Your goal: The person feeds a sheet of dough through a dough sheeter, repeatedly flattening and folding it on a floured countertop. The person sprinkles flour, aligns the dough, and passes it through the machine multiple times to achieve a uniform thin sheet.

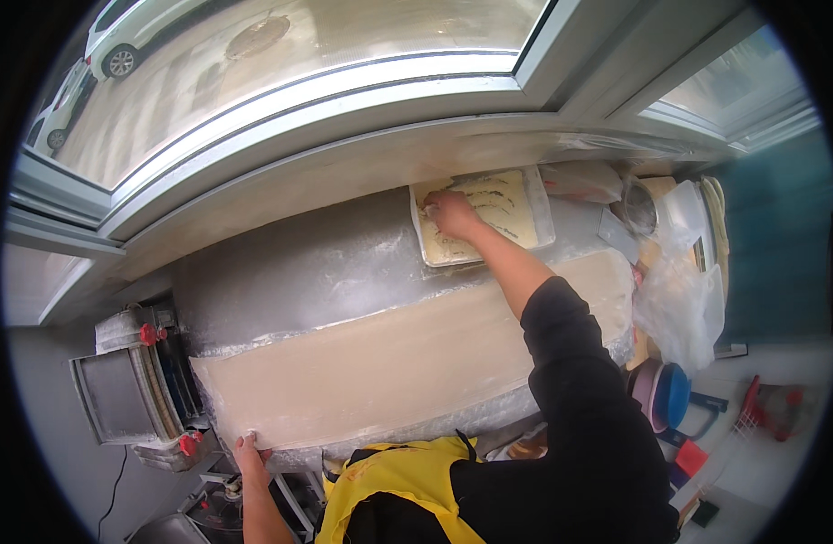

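Note:
A long, pale rolled dough sheet [376,381] lies along the floured metal worktop [253,285] in front of me. My left hand [252,450] is at its near left corner, thumb on top and the other fingers curled at the edge. My right hand [452,215] reaches across the sheet into a shallow white tray [547,224] of pale yellowish flour [508,204]. Its fingers are bunched in the flour at the tray's left side, the fingertips partly hidden. Dark streaks in the flour show where the tray's bottom is exposed.
A roller machine with red knobs [127,387] adjoins the worktop's left end. Plastic bags [681,299], a metal bowl [639,204] and a filled bag [583,181] crowd the right end. Blue and pink basins [671,398] stand below right. A window frame [321,136] borders the far side.

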